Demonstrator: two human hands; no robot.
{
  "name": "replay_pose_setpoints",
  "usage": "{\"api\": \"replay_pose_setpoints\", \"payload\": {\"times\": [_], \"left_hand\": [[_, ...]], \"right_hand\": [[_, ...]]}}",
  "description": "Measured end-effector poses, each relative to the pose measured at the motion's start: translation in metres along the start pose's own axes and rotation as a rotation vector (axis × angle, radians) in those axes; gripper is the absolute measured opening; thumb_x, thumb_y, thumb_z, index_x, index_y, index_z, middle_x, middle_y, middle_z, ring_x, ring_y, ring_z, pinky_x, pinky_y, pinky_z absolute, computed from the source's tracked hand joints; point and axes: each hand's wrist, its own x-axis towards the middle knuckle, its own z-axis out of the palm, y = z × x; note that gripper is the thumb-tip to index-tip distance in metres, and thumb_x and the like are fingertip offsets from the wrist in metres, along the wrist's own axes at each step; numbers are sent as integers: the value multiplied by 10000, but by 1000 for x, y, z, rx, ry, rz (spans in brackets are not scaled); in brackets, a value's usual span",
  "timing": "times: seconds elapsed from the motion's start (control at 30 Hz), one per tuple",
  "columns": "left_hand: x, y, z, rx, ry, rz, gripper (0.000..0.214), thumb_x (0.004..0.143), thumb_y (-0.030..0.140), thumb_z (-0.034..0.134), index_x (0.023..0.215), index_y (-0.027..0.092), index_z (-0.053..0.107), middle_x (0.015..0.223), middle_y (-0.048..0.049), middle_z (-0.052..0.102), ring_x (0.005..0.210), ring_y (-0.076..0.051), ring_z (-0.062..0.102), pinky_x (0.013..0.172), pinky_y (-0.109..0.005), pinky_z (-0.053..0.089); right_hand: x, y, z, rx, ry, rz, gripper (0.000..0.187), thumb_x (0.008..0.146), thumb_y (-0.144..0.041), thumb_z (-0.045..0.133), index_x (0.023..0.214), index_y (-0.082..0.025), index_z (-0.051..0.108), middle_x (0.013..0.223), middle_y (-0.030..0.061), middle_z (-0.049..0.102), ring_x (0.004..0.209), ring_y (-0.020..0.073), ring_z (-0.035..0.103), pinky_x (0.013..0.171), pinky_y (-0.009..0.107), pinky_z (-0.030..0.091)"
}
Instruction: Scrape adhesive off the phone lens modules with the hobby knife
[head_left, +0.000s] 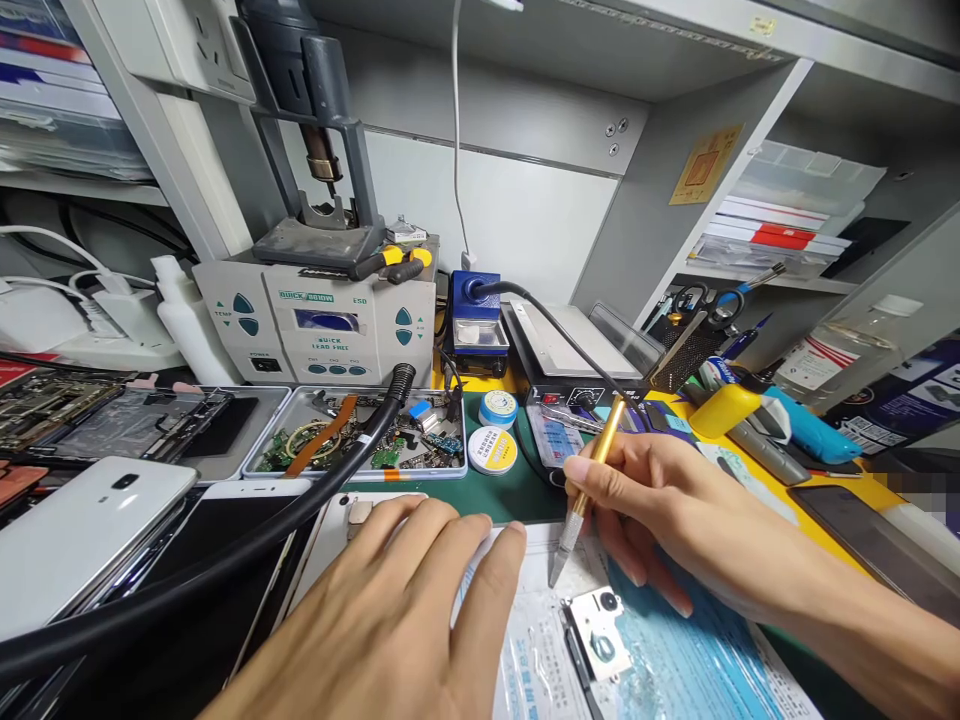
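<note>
In my right hand (656, 500) is a slim craft knife (600, 450) with a gold handle, a knurled collar and a grey blade. Its tip points down at a clear-wrapped sheet printed in blue and white (697, 640), just above a small silver module (604, 630) with a round black lens and a dark strip along its left side. My left hand (420, 600) is open, palm down, with fingers stretched over the left edge of the sheet and a white phone part (334, 540). What lies beneath its palm is hidden.
A thick black hose (330, 490) crosses the left side from a hot-air station (322, 320). Behind stand a parts tray (262, 465), two round tins (493, 450) and a blue soldering unit (478, 310) with a black cable. Phones (105, 530) lie left; tools and bottles (724, 405) right.
</note>
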Motion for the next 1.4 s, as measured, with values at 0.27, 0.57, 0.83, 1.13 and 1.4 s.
{"api": "replay_pose_setpoints", "payload": {"times": [0.27, 0.57, 0.83, 1.13, 1.4], "left_hand": [[9, -1, -3, -49, -6, -38, 428, 937, 56, 292, 1069, 191, 676, 776, -10, 667, 790, -206, 657, 782, -361, 441], [9, -1, -3, -47, -22, -40, 414, 952, 79, 294, 1078, 205, 668, 843, -14, 710, 840, -211, 672, 765, -356, 456], [12, 0, -5, -82, -79, -69, 407, 951, 85, 278, 1059, 202, 652, 785, -10, 666, 775, -205, 645, 752, -356, 450], [19, -4, -24, -199, -302, -105, 333, 1003, 237, 372, 1202, 207, 638, 1175, -53, 693, 1087, -257, 629, 943, -407, 504], [32, 6, -28, -347, -106, -59, 171, 886, 95, 676, 1011, 195, 737, 919, 4, 674, 949, -193, 556, 999, -446, 437]], "right_hand": [[0, 0, 0, -43, -26, -12, 540, 932, -501, 660, 530, -152, 570, 430, 3, 568, 291, 51, 421, 295, 140, 284], [0, 1, 1, -50, -29, -10, 497, 929, -513, 663, 590, -157, 589, 453, -6, 584, 295, 52, 413, 297, 144, 310], [-2, 0, 1, -17, -48, -10, 532, 943, -488, 656, 538, -151, 576, 440, 2, 572, 293, 43, 398, 303, 152, 241], [1, 1, -1, 159, -44, -14, 418, 915, -485, 696, 660, -166, 605, 420, -20, 564, 299, 50, 354, 293, 135, 290], [-6, -4, 4, 325, -101, 58, 447, 934, -499, 663, 700, -119, 673, 410, -7, 548, 267, 35, 352, 287, 123, 299]]}}
